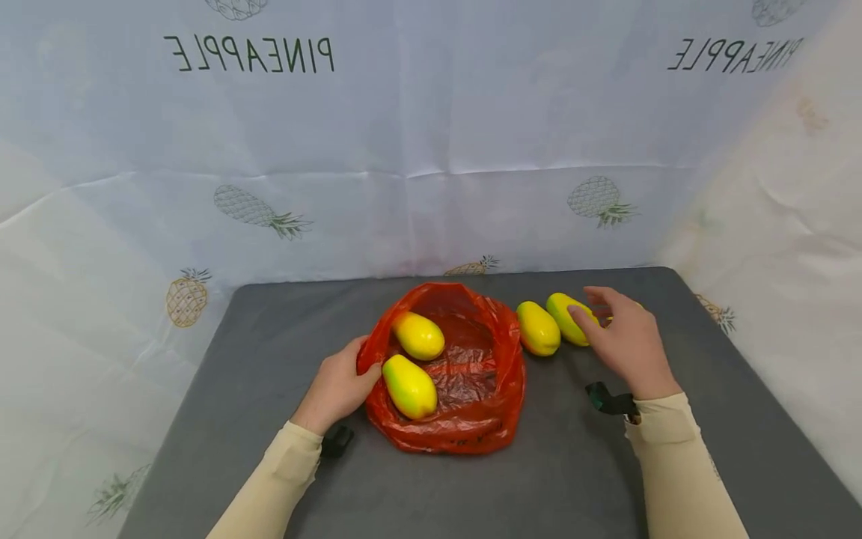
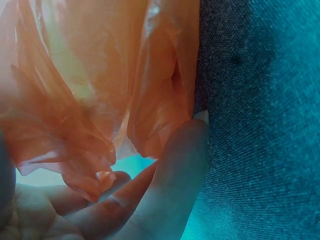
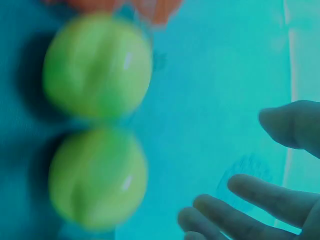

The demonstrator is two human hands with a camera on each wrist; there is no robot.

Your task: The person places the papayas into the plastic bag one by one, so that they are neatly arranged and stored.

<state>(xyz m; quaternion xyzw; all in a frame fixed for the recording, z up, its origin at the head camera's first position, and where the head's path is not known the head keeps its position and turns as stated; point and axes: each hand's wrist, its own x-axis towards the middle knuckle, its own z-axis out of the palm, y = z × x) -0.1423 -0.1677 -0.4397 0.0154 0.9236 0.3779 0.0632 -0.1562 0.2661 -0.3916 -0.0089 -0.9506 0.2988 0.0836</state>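
Note:
A red plastic bag [image 1: 501, 374] lies with its mouth wide, facing up. My left hand [image 1: 340, 385] grips its left rim, thumb at the inner side; in the left wrist view the crumpled film [image 2: 95, 115] hangs between thumb and fingers. Inside the bag rest two yellow-green mango-shaped fruits, one farther back [image 1: 419, 336] and one nearer [image 1: 409, 388]. To the right of the bag lie two more such fruits, one beside the bag [image 1: 539, 329] and one [image 1: 566, 318] partly behind my right hand [image 1: 633, 340]. That hand hovers with fingers spread, holding nothing.
Everything lies on a dark grey table [image 1: 458, 494]. A bit of yellow shows past the right hand's fingers. White cloth printed with pineapples [image 1: 438, 135] hangs behind the table and at both sides. Each wrist wears a dark strapped device [image 1: 609, 399].

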